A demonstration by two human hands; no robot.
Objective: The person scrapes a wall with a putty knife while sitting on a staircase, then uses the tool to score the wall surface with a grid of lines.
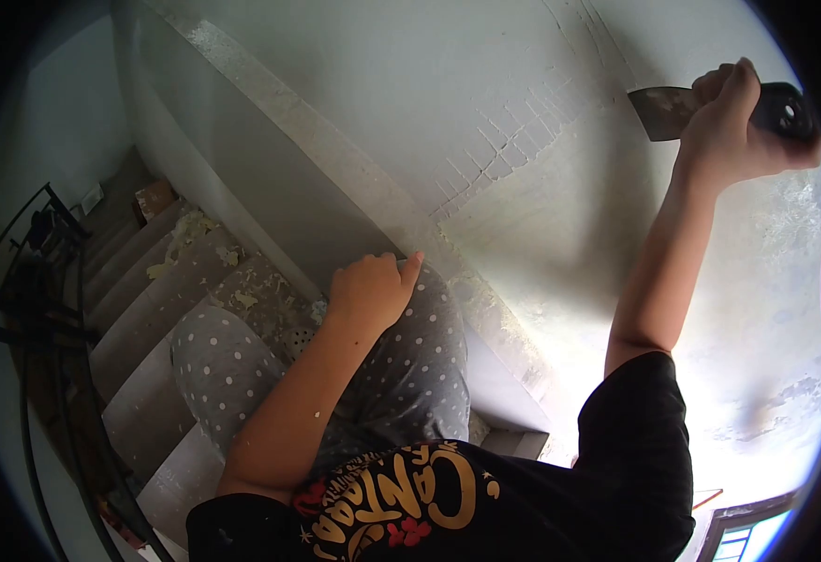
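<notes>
High on the right, my right hand (724,140) is wrapped around the black handle of a scraper (668,110). The wide metal blade points left and is at or close to the wall (541,234); exact contact is hard to tell. Left of the blade, the wall's coating carries scored, crossing lines (504,140), and a paler patch lies below them. My left hand (373,292) rests at my knee in grey polka-dot trousers (420,337). Its fingers are curled in, the thumb sticks out, and nothing shows in it.
Stairs (148,337) run down on the left, with peeled flakes (185,239) scattered over the steps. A black metal railing (26,309) borders them. A ledge (335,169) slants along the wall's foot. At the lower right is a window (747,534).
</notes>
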